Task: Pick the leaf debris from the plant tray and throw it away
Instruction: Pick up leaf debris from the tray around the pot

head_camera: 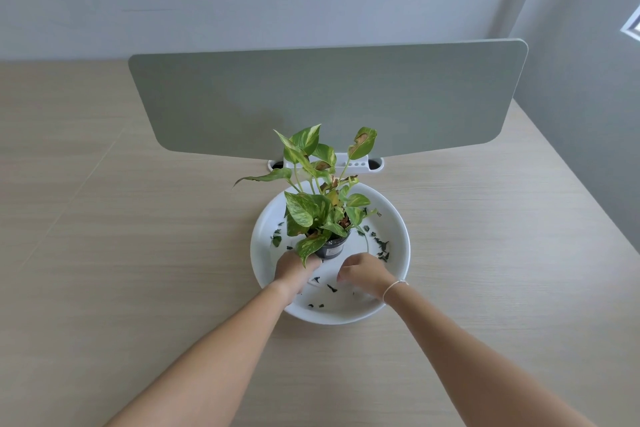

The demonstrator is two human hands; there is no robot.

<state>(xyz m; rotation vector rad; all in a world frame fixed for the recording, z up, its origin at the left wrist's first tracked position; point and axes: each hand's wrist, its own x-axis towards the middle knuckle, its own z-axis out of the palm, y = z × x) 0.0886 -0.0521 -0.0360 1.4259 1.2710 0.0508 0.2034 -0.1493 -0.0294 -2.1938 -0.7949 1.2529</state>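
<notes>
Two bare arms reach up from the bottom of the frame over a pale wood bench (138, 253). Both hands are inside a round white tray (398, 229) in the middle of the frame. The left hand (294, 270) is by the pot, with a leaf hanging over it, so I cannot tell if its fingers are spread or holding something. The right hand (363, 272) has curled fingers with the tips close together; I cannot tell if a bit is pinched between them. A thin white band (394, 288) goes round the right wrist.

Small dark leaf bits (381, 246) lie on the tray floor, some near the hands, some at the left and more at the right.

A green plant (311, 208) stands in a small dark pot (332, 248) in the tray. The pot has a white label, too small to read.

Behind the tray is a white holder (360, 163) with holes, and then a grey-green screen (329, 97) and a pale wall.
</notes>
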